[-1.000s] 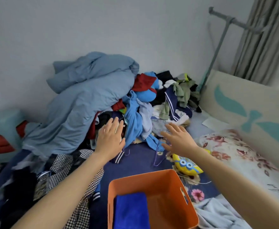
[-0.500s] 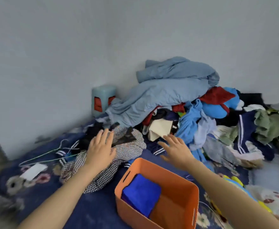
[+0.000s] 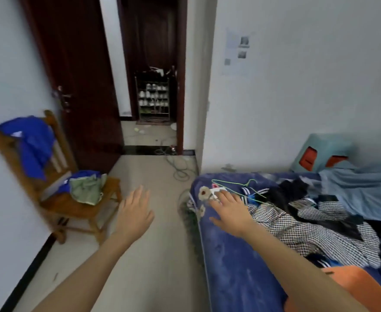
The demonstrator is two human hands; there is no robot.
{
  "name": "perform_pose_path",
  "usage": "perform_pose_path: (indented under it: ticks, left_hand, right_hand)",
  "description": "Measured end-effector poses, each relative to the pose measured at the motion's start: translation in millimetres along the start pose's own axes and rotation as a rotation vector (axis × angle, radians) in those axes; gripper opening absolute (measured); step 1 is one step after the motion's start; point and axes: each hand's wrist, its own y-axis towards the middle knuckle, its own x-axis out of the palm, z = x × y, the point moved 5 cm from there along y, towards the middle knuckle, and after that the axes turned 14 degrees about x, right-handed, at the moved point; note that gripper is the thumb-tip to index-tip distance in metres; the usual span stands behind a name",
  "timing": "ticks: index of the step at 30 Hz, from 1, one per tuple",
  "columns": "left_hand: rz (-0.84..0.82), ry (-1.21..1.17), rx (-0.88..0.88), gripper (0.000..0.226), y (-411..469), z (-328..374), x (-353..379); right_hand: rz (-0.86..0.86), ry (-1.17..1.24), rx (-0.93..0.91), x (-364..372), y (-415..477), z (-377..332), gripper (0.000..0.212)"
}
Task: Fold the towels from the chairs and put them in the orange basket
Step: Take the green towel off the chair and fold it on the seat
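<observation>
A wooden chair (image 3: pixel 76 208) stands at the left wall. A blue towel (image 3: pixel 30 143) hangs over its backrest, and a green towel (image 3: pixel 87 190) lies crumpled on the seat over another blue cloth (image 3: pixel 81 175). My left hand (image 3: pixel 135 213) is stretched out above the floor, fingers straight, holding nothing, to the right of the chair. My right hand (image 3: pixel 229 209) hovers flat over the bed's corner, also holding nothing. A corner of the orange basket (image 3: pixel 360 287) shows at the lower right on the bed, partly behind my right forearm.
The bed (image 3: pixel 234 266) with a dark blue floral cover fills the right; on it lie a checked garment (image 3: pixel 302 230), green wire hangers (image 3: pixel 236 188) and a light blue quilt (image 3: pixel 360 194). A dark door (image 3: pixel 79 86) stands open onto a hallway. Cables (image 3: pixel 178 167) lie on the tiled floor.
The view has swung left from the clothes pile and basket to the chair and doorway. Both hands stay outstretched and hold nothing; the left is now over the floor.
</observation>
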Motion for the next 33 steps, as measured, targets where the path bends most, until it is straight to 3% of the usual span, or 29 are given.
perform_pose_path:
  ticks: [3, 9, 15, 19, 22, 28, 33]
  left_hand:
    - [-0.144, 0.011, -0.157, 0.057, -48.5, -76.7, -6.8]
    - [-0.154, 0.086, -0.306, 0.059, -126.5, -178.4, -47.7]
    - [-0.146, 0.114, -0.394, 0.052, -180.1, -229.2, -48.7]
    - [-0.162, 0.097, -0.449, 0.054, -196.3, -245.2, -35.2]
    - [-0.18, 0.067, -0.494, 0.078, -189.4, -253.0, -22.2]
    - [-0.014, 0.096, -0.521, 0.054, -117.2, -269.3, -14.8]
    - [-0.014, 0.04, -0.669, 0.057, -52.6, -285.7, 20.4]
  right_hand:
    - [-0.018, 0.049, -0.121, -10.9, 25.8, -77.7, 0.059]
    - [-0.074, 0.169, -0.299, -30.6, 52.8, -211.3, 0.054]
    - [-0.124, 0.153, -0.427, -28.4, 68.3, -289.6, 0.054]
    - [-0.131, 0.13, -0.463, -24.4, 90.8, -312.2, 0.052]
    - [-0.132, 0.145, -0.471, -18.2, 110.1, -316.5, 0.05]
    - [-0.139, 0.215, -0.462, -9.8, 188.3, -296.5, 0.048]
    - [-0.159, 0.275, -0.487, 4.3, 252.0, -272.0, 0.046]
